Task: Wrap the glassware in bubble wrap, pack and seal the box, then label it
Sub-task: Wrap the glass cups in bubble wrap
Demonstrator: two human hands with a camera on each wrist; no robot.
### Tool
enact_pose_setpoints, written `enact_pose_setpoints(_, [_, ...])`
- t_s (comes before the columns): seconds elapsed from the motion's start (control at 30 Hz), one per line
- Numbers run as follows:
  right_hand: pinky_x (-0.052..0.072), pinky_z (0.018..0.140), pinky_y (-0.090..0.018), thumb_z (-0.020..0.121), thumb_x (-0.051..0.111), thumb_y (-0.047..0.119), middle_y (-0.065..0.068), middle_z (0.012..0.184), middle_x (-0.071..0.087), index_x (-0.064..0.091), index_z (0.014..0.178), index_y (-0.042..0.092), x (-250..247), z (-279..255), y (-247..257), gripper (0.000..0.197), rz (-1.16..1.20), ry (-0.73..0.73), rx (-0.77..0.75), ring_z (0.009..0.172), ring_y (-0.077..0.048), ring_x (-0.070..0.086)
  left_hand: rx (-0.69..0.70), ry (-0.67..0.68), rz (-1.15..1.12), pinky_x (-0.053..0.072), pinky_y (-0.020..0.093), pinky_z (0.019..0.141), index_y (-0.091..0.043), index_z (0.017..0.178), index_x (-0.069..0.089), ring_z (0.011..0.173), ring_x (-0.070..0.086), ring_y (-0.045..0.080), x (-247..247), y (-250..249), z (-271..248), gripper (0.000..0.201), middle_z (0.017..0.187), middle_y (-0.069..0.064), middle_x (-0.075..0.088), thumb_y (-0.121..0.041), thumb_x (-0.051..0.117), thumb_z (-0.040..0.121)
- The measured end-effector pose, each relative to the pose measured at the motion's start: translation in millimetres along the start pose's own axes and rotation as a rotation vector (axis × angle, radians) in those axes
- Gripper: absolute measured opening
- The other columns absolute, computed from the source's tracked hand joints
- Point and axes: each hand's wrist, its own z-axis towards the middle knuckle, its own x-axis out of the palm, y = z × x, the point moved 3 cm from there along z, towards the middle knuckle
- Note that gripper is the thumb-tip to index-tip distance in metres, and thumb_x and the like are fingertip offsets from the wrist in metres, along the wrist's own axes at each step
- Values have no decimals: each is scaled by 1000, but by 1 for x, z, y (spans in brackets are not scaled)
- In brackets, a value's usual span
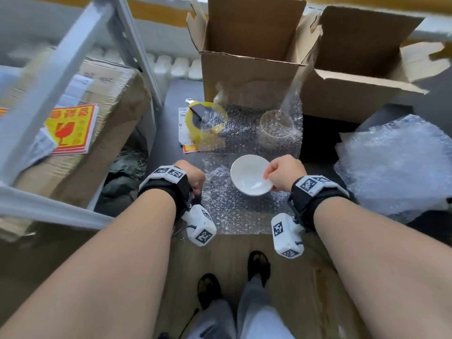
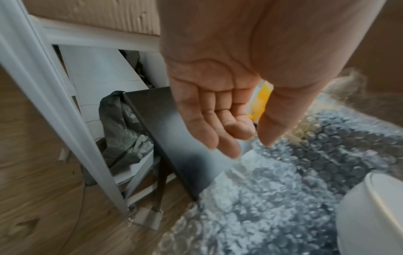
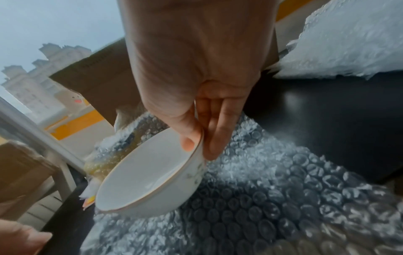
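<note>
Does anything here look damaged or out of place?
The open cardboard box at the back has ragged, torn flap edges. The white bowl, pinched at its rim by the right hand, tilts above the bubble wrap. Nothing looks spilled or broken.

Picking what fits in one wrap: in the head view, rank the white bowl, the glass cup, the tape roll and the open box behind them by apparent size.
1. Open box
2. Tape roll and white bowl: look alike; the bowl is nearer the camera, so unsure.
3. Glass cup: smallest, though farther away than the bowl.
</note>
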Motion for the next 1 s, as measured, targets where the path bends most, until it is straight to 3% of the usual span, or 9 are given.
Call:
enact_pose_setpoints(0.1, [59,75,-43,76,52,6,-6,86,74,76,76,16,5,3,0,26,-38,-36,-3,85,-28,69,-15,-42,47,43,30,61,-2,65,53,46,48,24,3,7,1,15,50,11,49,-7,63,74])
enact_pose_setpoints(0.27, [60,74,-43,77,53,5,-5,85,74,76,74,16,10,4,-1,26,-71,-26,-12,84,-27,68,-11,-57,90,55,34,77,-6,76,57,84,67,29,10,9,7,24,87,15,68,-24,73,78])
enact_pose_setpoints(0.47, [59,78,-42,79,54,3,-3,80,73,75,77,17,7,3,-4,26,-38,67,-8,83,-24,70,-100,186,144,46,25,42,-6,112,61,43,57,20,28,13,-1,30,84,33,64,-21,68,87])
enact_pose_setpoints(0.57, [59,75,-36,81,54,6,0,72,67,77,84,15,2,1,-4,25,-43,103,-30,72,-22,66,-121,182,299,55,41,87,-4,95,66,88,71,27,32,26,1,50,108,20,71,-44,81,69])
enact_pose_setpoints(0.63, [52,68,-29,83,56,9,1,75,67,77,83,17,-3,0,-3,22,-55,85,-56,64,-16,59,-131,210,257,50,37,95,7,112,63,98,69,20,34,27,4,64,109,19,71,-43,78,74])
enact_pose_setpoints(0.7, [46,67,-25,83,59,11,3,78,67,76,79,21,-8,-2,-3,20,-67,33,-74,71,-14,59,-149,285,199,48,23,69,10,118,60,61,64,11,35,18,-7,46,72,19,69,-25,66,89])
enact_pose_setpoints(0.77, [45,69,-24,82,60,12,6,77,67,74,77,23,-13,-5,-2,19,-62,-13,-91,79,-15,60,-132,262,198,37,21,47,5,89,61,38,41,14,31,8,-14,21,48,7,51,-13,52,97])
enact_pose_setpoints(0.9, [48,70,-24,77,73,21,12,74,66,74,76,23,-18,-9,4,3,7,38,-170,82,-13,63,-113,282,118,37,24,43,-6,99,47,46,40,17,26,-4,-24,8,75,9,54,-14,43,101])
enact_pose_setpoints(1.0, [49,85,-26,68,80,52,11,96,71,76,93,26,-10,-13,16,36,-4,272,-220,94,-9,64,-100,218,-44,43,31,56,-8,111,44,65,51,24,21,-8,-16,11,89,13,55,-10,43,101])
